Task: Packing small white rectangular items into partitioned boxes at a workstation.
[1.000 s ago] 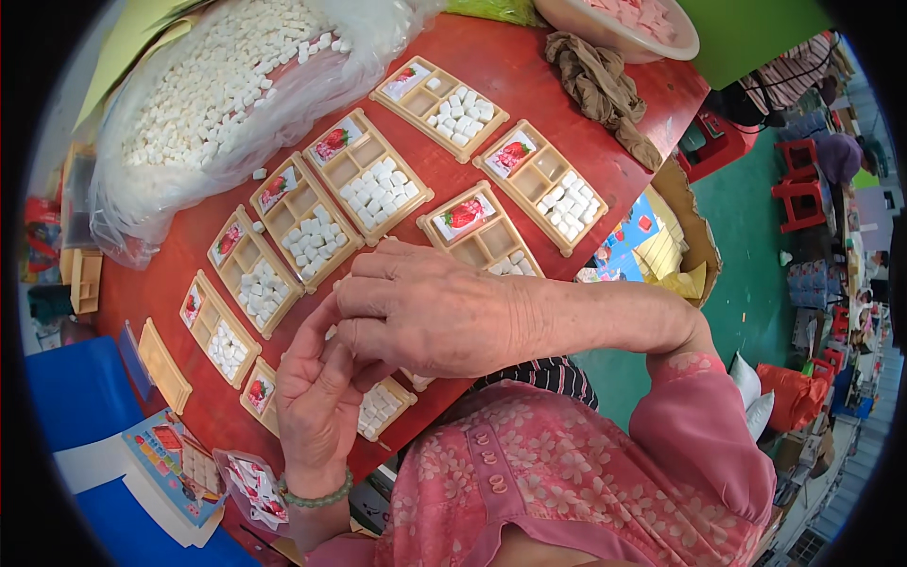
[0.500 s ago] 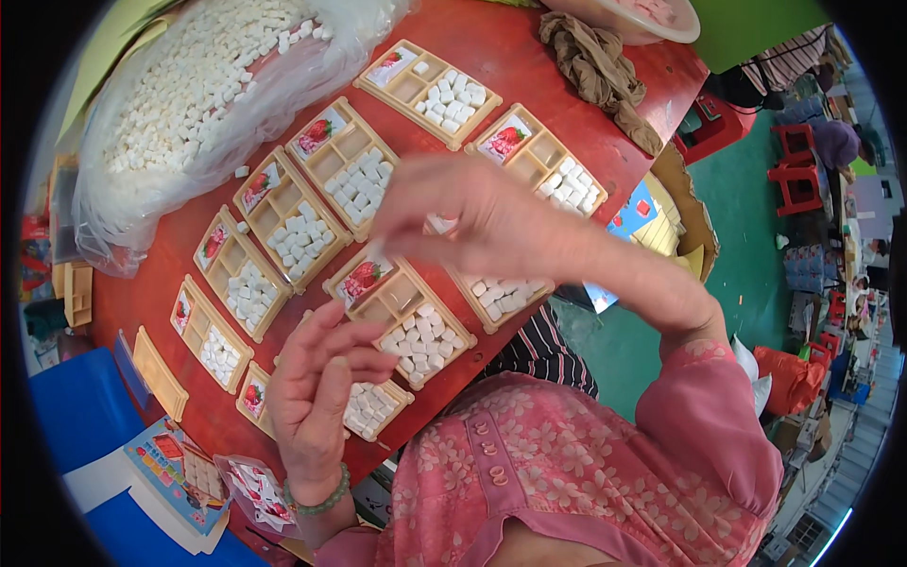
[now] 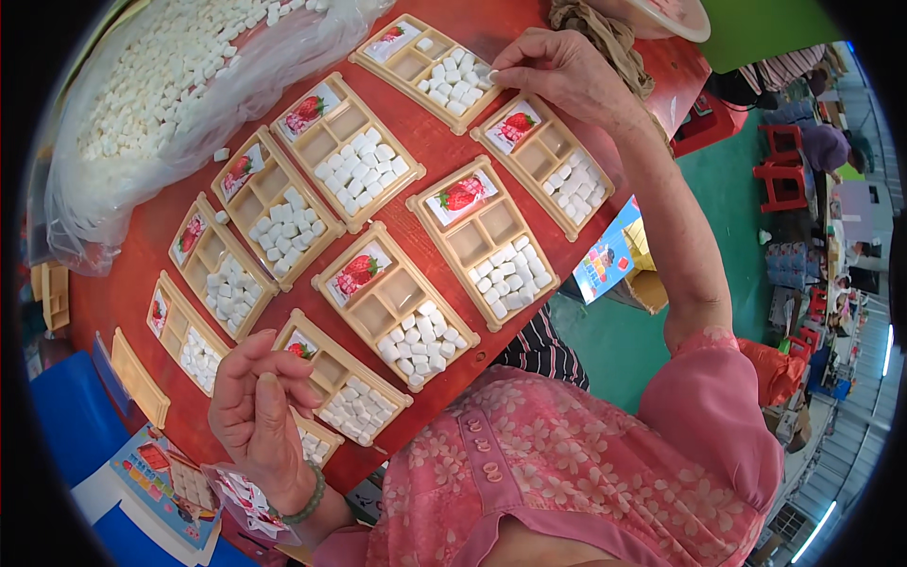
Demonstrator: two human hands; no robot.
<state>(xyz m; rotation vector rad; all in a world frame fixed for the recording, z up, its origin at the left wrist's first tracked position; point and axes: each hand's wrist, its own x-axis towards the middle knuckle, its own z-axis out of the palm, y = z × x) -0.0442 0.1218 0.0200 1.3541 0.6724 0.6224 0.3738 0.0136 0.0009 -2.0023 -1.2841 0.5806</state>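
My right hand (image 3: 572, 80) reaches over the far trays, thumb and forefinger closed on a small white marshmallow (image 3: 494, 76). Below it are the right end of one beige compartment tray (image 3: 452, 123) and the top of another tray (image 3: 572, 231). My left hand (image 3: 260, 416), with a green bead bracelet, hovers at the near left, fingers bent but apart and nothing visible in them. It partly covers a tray (image 3: 364, 442) at the table's near edge. Each plainly visible tray has white marshmallows in its large compartment and a strawberry-printed packet (image 3: 463, 194) in a smaller one.
A big clear plastic bag of marshmallows (image 3: 170, 94) lies at the far left of the red table (image 3: 397, 203). A brown cloth (image 3: 614, 42) and a pale bowl (image 3: 666, 19) sit at the far right. A bag of packets (image 3: 250, 501) is beside my left wrist.
My right hand has swung from above the middle trays to the far right ones, uncovering the trays beneath. My left hand has shifted slightly left and down in the picture.
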